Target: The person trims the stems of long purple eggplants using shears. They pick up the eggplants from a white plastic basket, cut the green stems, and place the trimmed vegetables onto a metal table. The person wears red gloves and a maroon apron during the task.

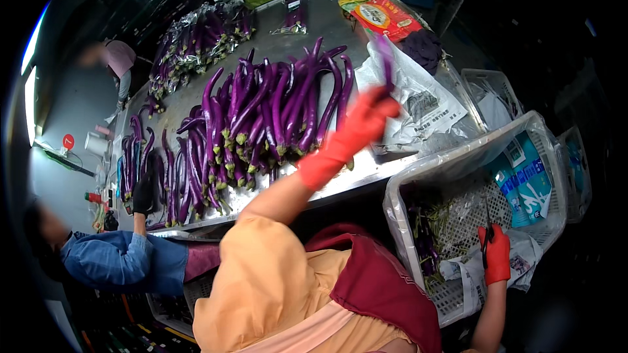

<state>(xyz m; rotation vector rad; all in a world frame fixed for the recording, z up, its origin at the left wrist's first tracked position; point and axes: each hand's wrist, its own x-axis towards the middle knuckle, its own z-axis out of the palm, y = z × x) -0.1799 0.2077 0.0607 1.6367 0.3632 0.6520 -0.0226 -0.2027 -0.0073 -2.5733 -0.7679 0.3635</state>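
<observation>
My left hand (368, 117), in a red rubber glove, is raised over the right part of the metal table and grips a long purple eggplant (385, 61), blurred by motion. Left of it lies a big pile of long eggplants (274, 103), most with their green stem ends towards me. Some paper sheets (427, 108) lie beneath and to the right of the held eggplant. My right hand (497, 255), also in a red glove, holds dark-handled scissors (487, 238) above a white plastic crate (446, 299) containing cut stems (444, 225), a few eggplants (428, 250) and blue printed packaging (525, 186).
A co-worker's gloved hand (143, 193) touches eggplants at the table's left. Film-wrapped eggplants (196, 39) lie at the back left, a wrapped pack (296, 12) further right. A red printed bag (382, 14) and dark cloth (423, 51) lie by the far right corner. Two people stand beyond.
</observation>
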